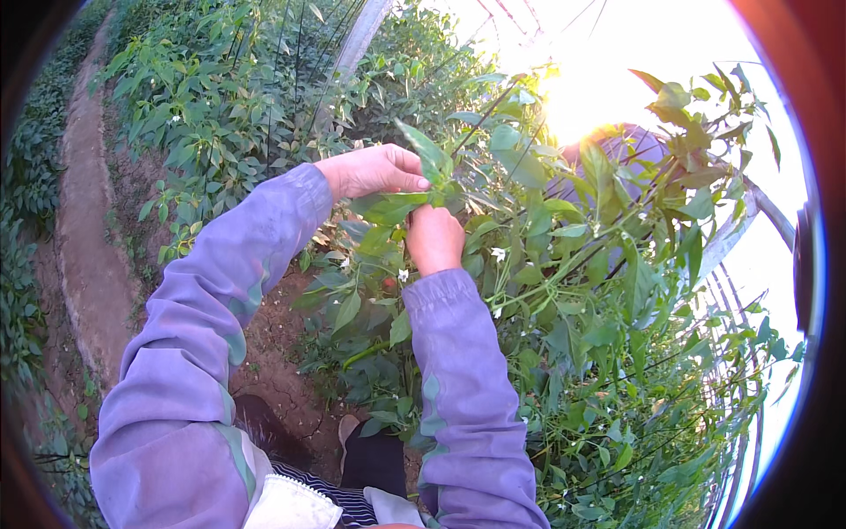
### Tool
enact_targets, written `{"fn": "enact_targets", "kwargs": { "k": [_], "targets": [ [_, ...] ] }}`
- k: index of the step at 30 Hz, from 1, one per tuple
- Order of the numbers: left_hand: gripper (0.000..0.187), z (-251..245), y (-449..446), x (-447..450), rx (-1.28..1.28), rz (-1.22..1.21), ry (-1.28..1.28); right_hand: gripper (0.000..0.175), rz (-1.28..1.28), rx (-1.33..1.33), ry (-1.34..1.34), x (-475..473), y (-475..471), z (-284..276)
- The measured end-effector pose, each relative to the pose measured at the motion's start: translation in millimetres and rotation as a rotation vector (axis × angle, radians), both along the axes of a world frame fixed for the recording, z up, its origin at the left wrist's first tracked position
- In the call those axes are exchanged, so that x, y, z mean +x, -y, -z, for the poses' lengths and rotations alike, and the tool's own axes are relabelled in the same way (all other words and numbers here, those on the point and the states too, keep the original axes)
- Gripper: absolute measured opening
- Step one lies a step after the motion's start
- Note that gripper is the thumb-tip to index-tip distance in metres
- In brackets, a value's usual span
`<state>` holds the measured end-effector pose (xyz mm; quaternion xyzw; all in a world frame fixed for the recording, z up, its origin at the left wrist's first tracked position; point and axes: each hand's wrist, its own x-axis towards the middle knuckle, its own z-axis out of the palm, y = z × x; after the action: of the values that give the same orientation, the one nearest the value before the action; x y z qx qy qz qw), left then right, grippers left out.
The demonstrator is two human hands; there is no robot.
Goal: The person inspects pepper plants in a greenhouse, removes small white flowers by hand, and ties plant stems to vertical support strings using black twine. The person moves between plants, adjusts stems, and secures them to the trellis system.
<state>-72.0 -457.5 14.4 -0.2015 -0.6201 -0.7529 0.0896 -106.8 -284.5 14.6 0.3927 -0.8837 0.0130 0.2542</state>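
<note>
My left hand (380, 173) reaches in from the left, its thumb and fingers closed at the leafy top of a pepper plant (433, 165). Just below and to the right, my right hand (435, 239) is curled round the upper stem of the same plant, which its fingers partly hide. Broad green leaves spread beside both hands. Small white flowers (498, 254) hang below and to the right of them. A reddish fruit (388, 283) shows dimly among the leaves under my right hand.
Dense pepper plants (581, 317) fill the right side, close to my right sleeve. Another person (618, 159) is partly hidden behind leaves at the upper right. A pale slanting post (360, 40) stands at the top. A dirt path (86, 218) runs along the left.
</note>
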Motion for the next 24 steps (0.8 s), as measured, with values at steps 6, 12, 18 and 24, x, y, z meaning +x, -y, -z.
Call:
{"fn": "enact_targets", "kwargs": {
  "k": [6,12,18,24],
  "targets": [
    [0.015,-9.2,-26.9,-9.0,-0.131,-0.297,-0.137,0.014,-0.123,-0.161,0.107,3.4,-8.8,11.4],
    [0.020,-6.5,-27.2,-39.1,-0.006,-0.837,0.019,0.011,-0.192,-0.364,0.234,5.4,0.7,-1.9],
    [0.021,-11.0,-20.3,-42.9,0.097,-0.749,0.043,0.012,-0.265,-0.452,0.335,-3.2,6.8,2.3],
    [0.015,-6.2,-16.7,-36.2,0.828,-0.316,-0.049,0.013,-0.346,-0.582,0.556,-21.1,12.6,10.3]
  ]
}}
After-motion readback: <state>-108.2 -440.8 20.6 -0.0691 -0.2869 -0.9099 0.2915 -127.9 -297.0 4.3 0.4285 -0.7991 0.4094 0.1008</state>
